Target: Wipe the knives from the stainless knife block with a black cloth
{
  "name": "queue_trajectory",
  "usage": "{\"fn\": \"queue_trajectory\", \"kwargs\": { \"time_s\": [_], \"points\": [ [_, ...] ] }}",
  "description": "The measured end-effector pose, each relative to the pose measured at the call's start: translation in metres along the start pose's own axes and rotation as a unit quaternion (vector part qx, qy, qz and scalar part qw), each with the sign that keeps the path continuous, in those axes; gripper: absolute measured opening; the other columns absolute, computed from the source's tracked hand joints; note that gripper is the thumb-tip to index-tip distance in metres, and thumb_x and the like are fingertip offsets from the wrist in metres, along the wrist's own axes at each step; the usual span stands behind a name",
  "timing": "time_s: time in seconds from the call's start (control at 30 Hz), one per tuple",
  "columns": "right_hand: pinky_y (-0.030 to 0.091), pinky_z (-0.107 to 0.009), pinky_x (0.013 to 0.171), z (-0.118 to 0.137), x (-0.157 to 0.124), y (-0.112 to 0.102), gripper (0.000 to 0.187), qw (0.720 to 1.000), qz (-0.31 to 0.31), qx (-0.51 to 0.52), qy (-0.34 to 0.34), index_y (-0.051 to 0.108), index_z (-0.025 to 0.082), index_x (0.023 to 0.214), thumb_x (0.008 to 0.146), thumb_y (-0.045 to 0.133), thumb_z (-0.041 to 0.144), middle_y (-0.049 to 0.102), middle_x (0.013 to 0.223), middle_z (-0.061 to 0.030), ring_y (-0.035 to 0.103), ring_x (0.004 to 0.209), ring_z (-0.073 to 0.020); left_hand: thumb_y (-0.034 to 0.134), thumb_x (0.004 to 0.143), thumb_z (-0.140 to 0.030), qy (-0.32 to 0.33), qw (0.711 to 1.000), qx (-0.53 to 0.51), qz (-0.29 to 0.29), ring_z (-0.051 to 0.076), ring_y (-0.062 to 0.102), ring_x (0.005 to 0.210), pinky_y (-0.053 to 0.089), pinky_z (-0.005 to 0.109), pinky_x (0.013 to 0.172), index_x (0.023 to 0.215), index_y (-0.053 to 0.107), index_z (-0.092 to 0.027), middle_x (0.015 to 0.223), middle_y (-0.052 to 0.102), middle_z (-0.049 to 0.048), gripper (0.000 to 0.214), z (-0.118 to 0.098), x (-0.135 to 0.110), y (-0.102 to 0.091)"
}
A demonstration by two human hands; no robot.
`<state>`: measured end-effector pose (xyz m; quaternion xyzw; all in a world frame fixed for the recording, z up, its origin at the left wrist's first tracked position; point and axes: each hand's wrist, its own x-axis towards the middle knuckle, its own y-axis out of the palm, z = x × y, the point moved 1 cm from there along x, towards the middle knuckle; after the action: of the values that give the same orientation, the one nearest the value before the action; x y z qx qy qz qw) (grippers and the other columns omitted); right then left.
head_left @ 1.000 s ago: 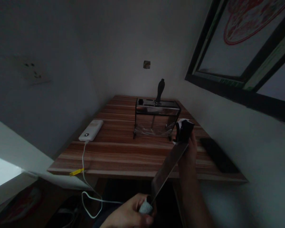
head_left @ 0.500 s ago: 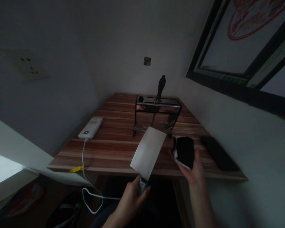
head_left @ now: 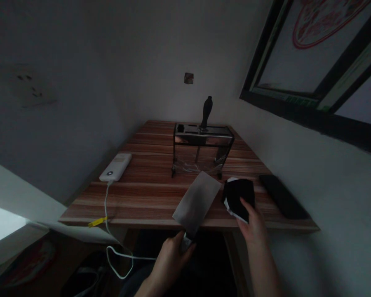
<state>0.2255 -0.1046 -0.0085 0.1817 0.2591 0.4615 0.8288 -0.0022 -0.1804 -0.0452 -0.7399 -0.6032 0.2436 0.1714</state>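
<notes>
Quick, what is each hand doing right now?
Left hand: closed on the handle of the broad grey steel cleaver.
Right hand: closed on the black pad with a white edge.

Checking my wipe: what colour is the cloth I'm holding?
Black folded cloth with a white edge; head view.

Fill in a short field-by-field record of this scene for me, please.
Left hand: grips the cleaver by its handle, broad blade angled up over the wooden table.
Right hand: holds a black cloth, white at its edge, just right of the blade.
Mid-table: metal knife rack with one black-handled knife upright in it.
Table's left: white power bank, its cable trailing off the near edge.
Table's right: dark phone lying flat.
Light: dim.
</notes>
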Motion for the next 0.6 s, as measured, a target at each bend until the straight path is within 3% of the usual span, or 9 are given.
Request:
{"fn": "queue_trajectory", "kwargs": {
  "time_s": [0.13, 0.23, 0.37, 0.5, 0.6],
  "points": [
    [0.054, -0.029, 0.061, 0.0, 0.007, -0.004, 0.032, 0.996, -0.033, -0.024, -0.082, 0.067, 0.018, 0.088, 0.057, 0.075, 0.023, 0.071, 0.082, -0.0006, 0.067, 0.071, -0.0168, 0.049, 0.08, -0.039, 0.003, 1.0, 0.011, -0.01, 0.013, 0.052, 0.056, 0.031, 0.021, 0.052, 0.079, 0.059, -0.014, 0.063, 0.061, 0.0014, 0.027, 0.001, 0.002, 0.002],
    [0.053, -0.035, 0.073, 0.003, 0.006, -0.006, 0.033, 0.967, -0.063, -0.116, -0.218, 0.066, 0.016, 0.095, 0.066, 0.07, 0.032, 0.069, 0.092, -0.0034, 0.065, 0.086, -0.0204, 0.049, 0.079, -0.04, -0.003, 1.0, 0.008, -0.012, 0.014, 0.053, 0.056, 0.031, 0.021, 0.053, 0.083, 0.059, -0.013, 0.064, 0.061, 0.0018, 0.029, 0.002, 0.004, 0.004],
    [0.041, -0.045, 0.094, 0.009, -0.009, 0.003, 0.039, 0.861, -0.043, -0.307, -0.404, 0.059, 0.013, 0.115, 0.081, 0.055, 0.032, 0.062, 0.114, -0.0112, 0.053, 0.111, -0.0267, 0.049, 0.079, -0.041, -0.006, 1.0, -0.002, -0.01, 0.014, 0.053, 0.057, 0.031, 0.021, 0.053, 0.082, 0.059, -0.014, 0.064, 0.061, 0.0019, 0.029, 0.001, 0.007, 0.004],
    [0.029, -0.049, 0.105, 0.002, -0.029, 0.02, 0.043, 0.749, 0.13, -0.398, -0.514, 0.045, 0.023, 0.13, 0.088, 0.039, 0.018, 0.042, 0.137, -0.0065, 0.038, 0.126, -0.0248, 0.048, 0.08, -0.039, -0.003, 1.0, -0.009, 0.003, 0.013, 0.052, 0.056, 0.03, 0.021, 0.051, 0.082, 0.058, -0.014, 0.063, 0.06, 0.0013, 0.027, -0.003, 0.007, 0.001],
    [0.028, -0.05, 0.106, -0.014, -0.041, 0.029, 0.051, 0.691, 0.222, -0.436, -0.533, 0.038, 0.028, 0.135, 0.087, 0.034, 0.01, 0.037, 0.141, -0.0035, 0.033, 0.13, -0.0234, 0.048, 0.08, -0.039, 0.001, 1.0, -0.017, 0.013, 0.013, 0.052, 0.056, 0.03, 0.021, 0.051, 0.083, 0.058, -0.013, 0.063, 0.061, 0.0011, 0.028, -0.007, 0.007, -0.001]
  ]
}}
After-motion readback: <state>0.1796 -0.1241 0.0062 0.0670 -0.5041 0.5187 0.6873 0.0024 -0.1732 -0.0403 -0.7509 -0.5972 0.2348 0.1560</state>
